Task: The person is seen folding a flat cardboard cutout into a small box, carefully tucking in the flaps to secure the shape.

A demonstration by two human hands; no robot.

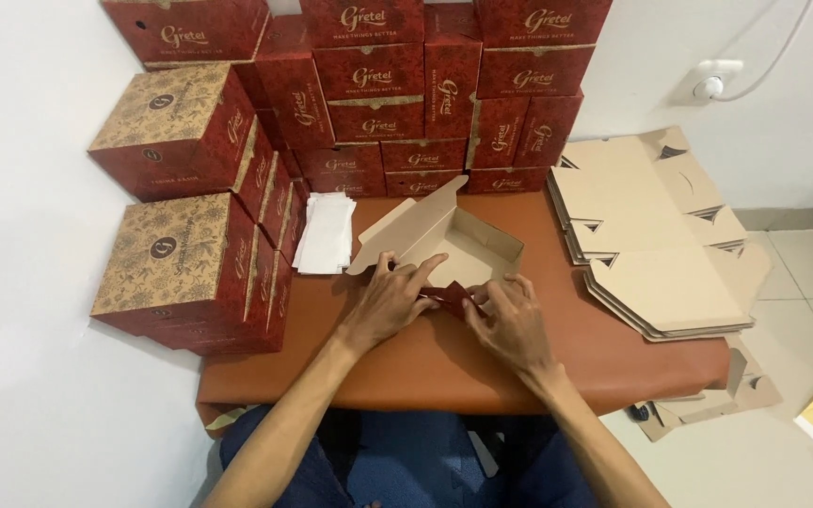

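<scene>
The left hand (390, 299) lies at the centre of the frame, fingers bent and pressed onto the near edge of a half-folded carton (444, 246). The right hand (510, 315) sits just beside it, to the right, its fingertips pinching a dark red flap (451, 295) of the same carton. Both hands are closed on the cardboard; the fingertips of the two hands nearly meet over the flap.

The carton rests on a brown table (425, 362), just above the hands in the frame. Its plain tan inside faces up. Its long axis runs from lower left to upper right, and a raised lid panel stands along its upper-left side.

Left of the carton lies a small stack of white paper sheets (325, 235). To the right, a pile of flat unfolded carton blanks (656, 240) overhangs the table edge. Finished red printed boxes (378, 80) are stacked against the wall across the top and down the left side of the frame.
</scene>
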